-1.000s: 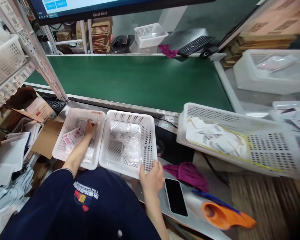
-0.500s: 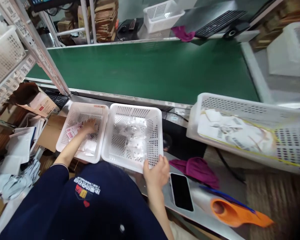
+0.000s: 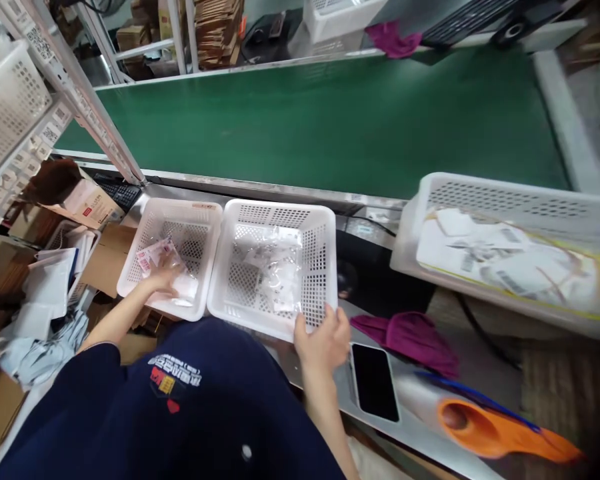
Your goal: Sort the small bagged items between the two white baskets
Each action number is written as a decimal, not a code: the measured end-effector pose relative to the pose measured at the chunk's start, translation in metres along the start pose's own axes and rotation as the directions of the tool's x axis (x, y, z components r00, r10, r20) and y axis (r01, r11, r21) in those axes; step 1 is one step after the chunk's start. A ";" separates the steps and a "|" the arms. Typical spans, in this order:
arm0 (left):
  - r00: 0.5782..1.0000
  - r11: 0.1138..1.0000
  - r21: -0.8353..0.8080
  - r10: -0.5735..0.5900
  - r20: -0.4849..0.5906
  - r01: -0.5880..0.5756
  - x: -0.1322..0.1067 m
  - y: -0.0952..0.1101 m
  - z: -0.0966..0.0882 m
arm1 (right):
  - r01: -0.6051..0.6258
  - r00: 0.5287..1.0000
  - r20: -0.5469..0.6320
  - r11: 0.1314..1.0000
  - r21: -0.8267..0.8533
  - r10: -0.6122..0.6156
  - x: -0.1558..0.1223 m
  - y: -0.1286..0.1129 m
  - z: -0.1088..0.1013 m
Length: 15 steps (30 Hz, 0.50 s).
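1. Currently, the white mesh basket (image 3: 314,260) stands upright in front of the person's body, with clear, shiny bags (image 3: 280,273) lying on its floor, their contents too small to make out
2. The right hand (image 3: 325,337) is at the near right corner of the mesh basket, its thumb parted from the fingers and touching the rim; I cannot tell whether they grip it
3. Just left of the mesh basket sits a neighbouring basket (image 3: 211,257), the two rims close together
4. The left hand (image 3: 166,275) is inside that one, left of the mesh basket, fingers loosely spread over pink-printed packets (image 3: 154,255); I cannot tell whether they pinch any
5. A white packet (image 3: 187,288) lies beside this hand, on the side towards the mesh basket
6. Near the mesh basket's right corner, a phone (image 3: 375,383) lies flat, with a crumpled purple cloth (image 3: 413,340) next to it
7. Well right of the mesh basket stands a long basket (image 3: 500,195) holding white packages (image 3: 500,257)
8. Beyond the mesh basket stretches a green belt (image 3: 330,127)
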<state>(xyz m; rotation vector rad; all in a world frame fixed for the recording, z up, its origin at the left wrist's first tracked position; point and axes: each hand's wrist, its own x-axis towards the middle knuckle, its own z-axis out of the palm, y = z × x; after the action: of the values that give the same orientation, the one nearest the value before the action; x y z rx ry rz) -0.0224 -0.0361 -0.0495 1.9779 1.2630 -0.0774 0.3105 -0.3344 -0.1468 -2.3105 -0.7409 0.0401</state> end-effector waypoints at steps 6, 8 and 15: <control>1.000 0.999 0.048 -0.007 0.020 0.006 -0.003 0.004 0.060 | 0.007 1.000 0.016 1.000 0.006 -0.008 0.002 0.001 0.001; 0.999 0.999 0.046 0.019 0.025 -0.020 0.001 0.010 0.066 | 0.007 1.000 0.021 1.000 0.008 -0.007 0.002 0.000 0.001; 0.980 0.936 -0.348 -0.018 -0.199 -0.053 0.000 0.014 0.021 | 0.006 1.000 0.018 0.996 0.092 -0.007 0.005 0.001 -0.016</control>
<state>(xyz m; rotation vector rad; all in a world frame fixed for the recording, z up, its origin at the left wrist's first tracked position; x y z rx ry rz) -0.0042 -0.0521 -0.0568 1.7147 1.2825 0.3438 0.3186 -0.3420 -0.1344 -2.2233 -0.7406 0.0908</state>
